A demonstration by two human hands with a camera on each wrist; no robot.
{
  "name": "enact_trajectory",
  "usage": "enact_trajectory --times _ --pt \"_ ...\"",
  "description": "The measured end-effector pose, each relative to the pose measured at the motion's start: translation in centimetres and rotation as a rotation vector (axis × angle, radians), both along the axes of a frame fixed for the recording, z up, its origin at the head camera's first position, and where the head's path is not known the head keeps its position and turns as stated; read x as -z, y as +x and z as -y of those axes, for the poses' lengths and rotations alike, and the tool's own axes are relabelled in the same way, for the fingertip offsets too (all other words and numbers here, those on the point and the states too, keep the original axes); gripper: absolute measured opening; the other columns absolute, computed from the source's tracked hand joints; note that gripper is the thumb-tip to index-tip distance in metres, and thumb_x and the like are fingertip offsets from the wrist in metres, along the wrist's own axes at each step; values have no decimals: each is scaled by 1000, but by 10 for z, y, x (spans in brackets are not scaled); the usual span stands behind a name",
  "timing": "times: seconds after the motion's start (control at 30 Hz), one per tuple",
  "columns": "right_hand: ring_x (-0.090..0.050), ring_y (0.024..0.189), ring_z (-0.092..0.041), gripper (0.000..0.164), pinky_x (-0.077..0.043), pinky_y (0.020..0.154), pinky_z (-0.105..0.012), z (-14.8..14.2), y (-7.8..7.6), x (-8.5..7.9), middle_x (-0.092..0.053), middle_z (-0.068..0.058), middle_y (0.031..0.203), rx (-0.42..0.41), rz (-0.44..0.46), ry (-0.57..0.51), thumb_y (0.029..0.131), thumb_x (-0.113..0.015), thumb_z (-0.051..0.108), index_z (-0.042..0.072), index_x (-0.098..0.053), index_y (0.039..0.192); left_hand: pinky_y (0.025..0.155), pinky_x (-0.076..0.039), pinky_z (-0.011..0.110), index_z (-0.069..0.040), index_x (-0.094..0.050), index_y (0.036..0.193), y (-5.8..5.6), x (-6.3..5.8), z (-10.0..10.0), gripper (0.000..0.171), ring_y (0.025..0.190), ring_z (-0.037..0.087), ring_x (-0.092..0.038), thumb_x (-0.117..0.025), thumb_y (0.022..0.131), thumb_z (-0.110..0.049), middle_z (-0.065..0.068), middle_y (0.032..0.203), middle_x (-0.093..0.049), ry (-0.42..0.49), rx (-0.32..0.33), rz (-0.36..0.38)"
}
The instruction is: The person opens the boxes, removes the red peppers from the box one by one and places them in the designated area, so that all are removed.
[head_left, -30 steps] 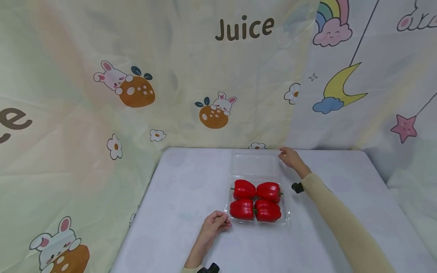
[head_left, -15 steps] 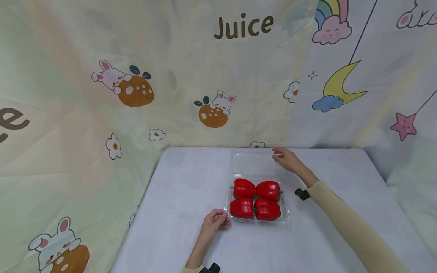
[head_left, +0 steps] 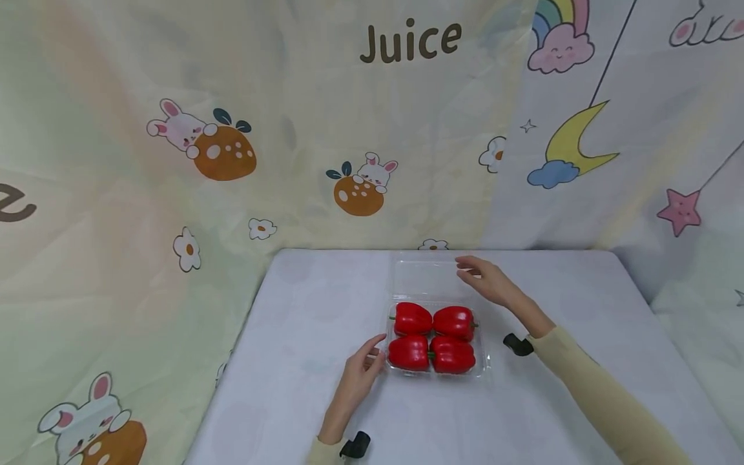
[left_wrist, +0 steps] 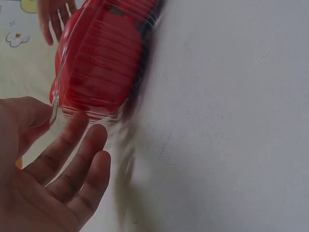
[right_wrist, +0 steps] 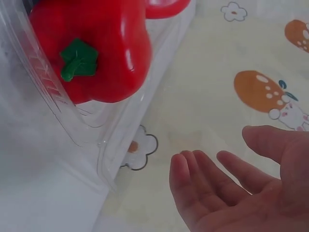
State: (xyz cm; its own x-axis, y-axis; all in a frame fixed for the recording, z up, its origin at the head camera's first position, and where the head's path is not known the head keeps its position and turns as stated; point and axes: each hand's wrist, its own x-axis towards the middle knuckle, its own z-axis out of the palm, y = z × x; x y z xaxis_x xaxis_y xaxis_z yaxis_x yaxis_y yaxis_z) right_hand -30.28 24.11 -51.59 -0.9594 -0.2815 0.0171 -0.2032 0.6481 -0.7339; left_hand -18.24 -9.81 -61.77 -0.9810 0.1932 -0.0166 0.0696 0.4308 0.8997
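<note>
Several red bell peppers sit in a clear plastic clamshell box, its hinged lid lying open toward the back. At the box's left side is my left hand, fingers loosely spread. In the left wrist view, the thumb and fingertips of that hand are close to the box's corner; whether they touch it I cannot tell. My right hand hovers by the right edge of the lid. The right wrist view has this hand with relaxed fingers and nothing in it, and a pepper with a green stem.
The white-covered table spreads around the box. Behind it hangs a printed curtain with rabbits and flowers. Black wrist cameras are strapped to the left wrist and the right wrist.
My right hand has moved left and slightly toward me along the lid. The left hand's fingers, bent at the box's corner before, have straightened. The peppers stay in place in the box.
</note>
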Motion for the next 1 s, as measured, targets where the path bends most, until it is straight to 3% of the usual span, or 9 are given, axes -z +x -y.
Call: enact_trajectory --times 0.3,0.57,1.0 --pt "-56 126 -43 56 -55 93 -53 -1 22 -13 -52 -24 144 -30 45 44 101 -60 30 4 -44 148 65 -54 21 -28 -55 143 -2 2 1 41 74 15 -64 -59 102 -31 0 93 -65 34 4 36" --pt "-56 124 -43 60 -58 90 -48 6 35 -19 -53 -25 142 -91 38 73 96 -67 26 2 -45 147 62 -52 21 -26 -54 144 -2 4 1 42 68 10 -59 -59 102 -27 5 83 -66 44 10 41" --pt "-53 124 -42 68 -60 84 -44 17 54 -15 -52 -23 141 -106 88 148 89 -75 20 4 -45 148 64 -53 22 -28 -52 145 -1 4 -1 43 69 15 -62 -59 102 -25 10 83 -67 54 6 62"
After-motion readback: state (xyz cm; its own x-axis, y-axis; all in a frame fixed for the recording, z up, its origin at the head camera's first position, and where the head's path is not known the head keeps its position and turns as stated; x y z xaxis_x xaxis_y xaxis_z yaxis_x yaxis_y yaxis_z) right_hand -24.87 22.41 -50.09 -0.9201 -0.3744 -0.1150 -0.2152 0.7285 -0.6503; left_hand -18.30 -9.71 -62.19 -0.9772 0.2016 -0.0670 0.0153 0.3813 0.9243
